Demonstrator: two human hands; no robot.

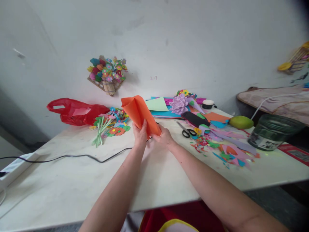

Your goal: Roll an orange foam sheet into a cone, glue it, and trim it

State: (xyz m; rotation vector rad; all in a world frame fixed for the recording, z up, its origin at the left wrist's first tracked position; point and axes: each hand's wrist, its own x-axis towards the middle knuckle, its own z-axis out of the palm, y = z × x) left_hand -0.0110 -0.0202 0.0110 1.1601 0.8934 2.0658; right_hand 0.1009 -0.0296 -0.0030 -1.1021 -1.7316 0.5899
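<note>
An orange sheet (142, 114), folded or rolled over on itself, is held up above the middle of the table. My left hand (140, 132) grips its lower left part, the thumb lying against the sheet. At the sheet's lower right corner, my right hand (164, 137) is closed on the edge. Behind the orange sheet lies a pale green sheet (156, 104) on a stack of coloured sheets. Black-handled scissors (187, 130) rest to the right of my right hand.
On the left are a red plastic bag (77, 112), paper flowers with green stems (101, 130) and a power strip (20, 166) with a black cable (89, 156). Coloured scraps (231, 154), a green fruit (241, 122) and a glass jar (267, 133) are at the right.
</note>
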